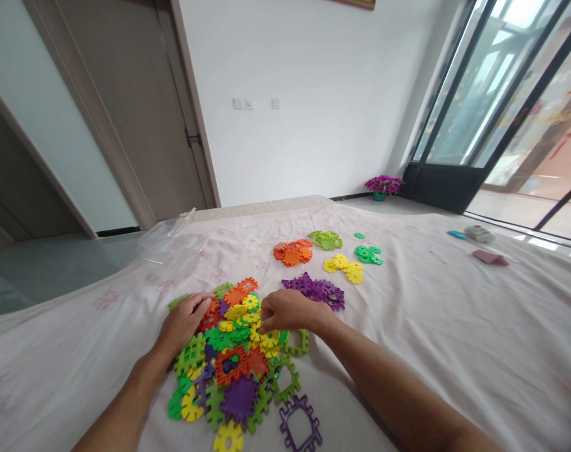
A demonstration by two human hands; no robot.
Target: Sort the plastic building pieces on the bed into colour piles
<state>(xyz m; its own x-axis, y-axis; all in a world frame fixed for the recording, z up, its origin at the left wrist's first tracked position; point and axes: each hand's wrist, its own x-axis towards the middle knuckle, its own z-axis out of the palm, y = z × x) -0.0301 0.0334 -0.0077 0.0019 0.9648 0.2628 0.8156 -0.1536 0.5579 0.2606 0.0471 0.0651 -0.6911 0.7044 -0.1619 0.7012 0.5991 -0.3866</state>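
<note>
A mixed pile of interlocking plastic building pieces lies before me, with notched yellow discs (228,436), green discs (222,339), purple squares (240,400) and orange squares (232,365). My left hand (184,322) rests on the pile's left side, fingers stretched over an orange piece (210,316). Over the yellow discs at the pile's right side, my right hand (292,309) has its fingers curled down and drawn together. Its fingertips meet the yellow pieces; whether one is pinched there is hidden.
Beyond the pile lie sorted groups: purple pieces (320,290), orange pieces (293,252), light green pieces (326,240), yellow discs (345,267) and green discs (367,254). A clear plastic bag (167,245) lies left on the wrinkled sheet (436,326). A pink item (490,257) lies far right.
</note>
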